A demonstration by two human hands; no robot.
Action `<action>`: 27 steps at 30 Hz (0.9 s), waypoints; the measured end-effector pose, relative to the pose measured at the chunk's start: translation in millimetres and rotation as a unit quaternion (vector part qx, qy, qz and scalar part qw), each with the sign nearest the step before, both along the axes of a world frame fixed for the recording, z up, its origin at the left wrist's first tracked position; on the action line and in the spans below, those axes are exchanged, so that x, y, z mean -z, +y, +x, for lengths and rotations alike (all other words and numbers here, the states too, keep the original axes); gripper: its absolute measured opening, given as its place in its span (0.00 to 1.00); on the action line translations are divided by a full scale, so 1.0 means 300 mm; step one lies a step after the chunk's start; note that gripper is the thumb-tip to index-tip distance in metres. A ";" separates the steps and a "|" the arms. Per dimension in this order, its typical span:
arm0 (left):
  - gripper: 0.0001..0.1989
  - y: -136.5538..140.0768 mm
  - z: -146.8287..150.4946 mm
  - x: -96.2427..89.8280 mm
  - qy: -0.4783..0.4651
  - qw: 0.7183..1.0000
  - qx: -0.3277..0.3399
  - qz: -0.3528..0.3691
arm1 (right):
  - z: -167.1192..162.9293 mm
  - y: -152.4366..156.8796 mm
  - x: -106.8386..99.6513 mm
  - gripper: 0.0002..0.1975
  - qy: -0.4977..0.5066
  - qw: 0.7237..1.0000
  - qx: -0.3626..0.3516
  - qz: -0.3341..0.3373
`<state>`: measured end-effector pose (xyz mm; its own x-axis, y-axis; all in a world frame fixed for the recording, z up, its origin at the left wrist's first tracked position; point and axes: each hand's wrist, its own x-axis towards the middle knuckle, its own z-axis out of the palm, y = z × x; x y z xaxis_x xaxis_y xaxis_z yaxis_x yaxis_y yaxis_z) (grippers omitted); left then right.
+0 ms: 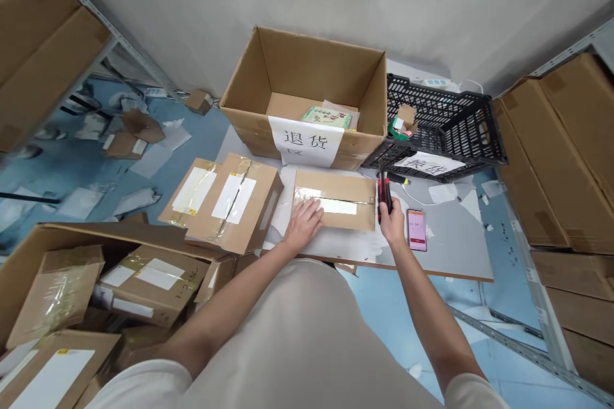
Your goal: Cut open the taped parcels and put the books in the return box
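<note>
A flat cardboard box (pixel 352 216) lies on the table in front of me, with a white label and clear tape along its top seam. My left hand (pixel 305 223) rests on the box's left part, fingers stretched out over the label's end. At the box's right edge, my right hand (pixel 392 220) is wrapped around a red and black utility knife (pixel 384 195), held upright with its blade end pointing away from me. A phone (pixel 417 230) with a pink lit screen lies just right of that hand.
Behind stands a large open carton (pixel 249 121) holding a green printed packet (pixel 327 117). Beside it is a black plastic crate (pixel 472 134) with a small opened box. Taped parcels (pixel 259 204) sit at the table's left; a big carton (pixel 158 230) full of parcels stands lower left.
</note>
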<state>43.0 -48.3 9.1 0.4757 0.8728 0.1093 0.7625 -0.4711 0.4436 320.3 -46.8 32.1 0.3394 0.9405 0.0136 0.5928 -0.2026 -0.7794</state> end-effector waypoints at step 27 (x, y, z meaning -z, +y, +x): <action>0.15 0.042 -0.028 0.071 -0.082 0.991 0.050 0.097 | -0.313 0.251 -0.307 0.13 -0.460 0.714 -0.495 -0.182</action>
<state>34.6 -35.7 -12.1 0.5202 0.7775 0.3534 0.6329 -0.6288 0.4518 226.5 28.5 124.1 -0.4894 0.7114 -0.5044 0.8133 0.5811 0.0305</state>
